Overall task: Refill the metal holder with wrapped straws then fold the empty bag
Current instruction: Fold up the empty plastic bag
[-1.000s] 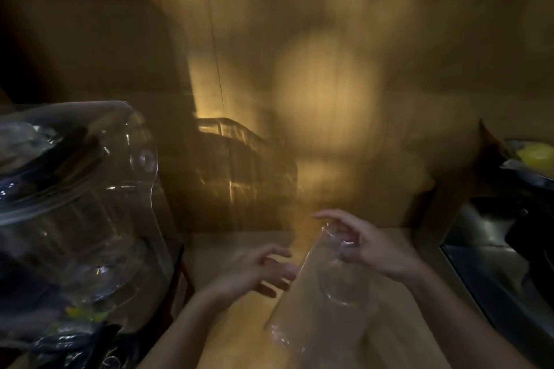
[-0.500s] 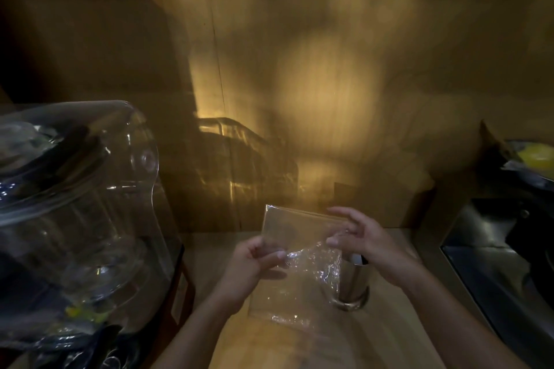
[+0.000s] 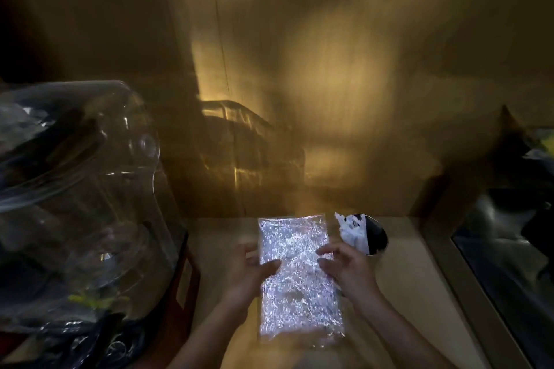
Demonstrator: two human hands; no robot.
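The empty clear plastic bag (image 3: 299, 287) lies flat and crinkled on the wooden counter (image 3: 404, 293), glinting in the light. My left hand (image 3: 254, 272) grips its left edge with thumb on top. My right hand (image 3: 347, 269) holds the right edge, fingers curled over it. The metal holder (image 3: 374, 237) stands just beyond my right hand, with white wrapped straws (image 3: 352, 231) showing in its mouth.
A large clear plastic container (image 3: 75, 204) with dark items fills the left side. A clear box (image 3: 248, 153) stands against the wooden back wall. A dark metal sink or tray (image 3: 509, 249) borders the counter on the right.
The bag was held upright above the holder; it has come down and now lies flat on the counter between both hands. The holder and its straws are now uncovered.
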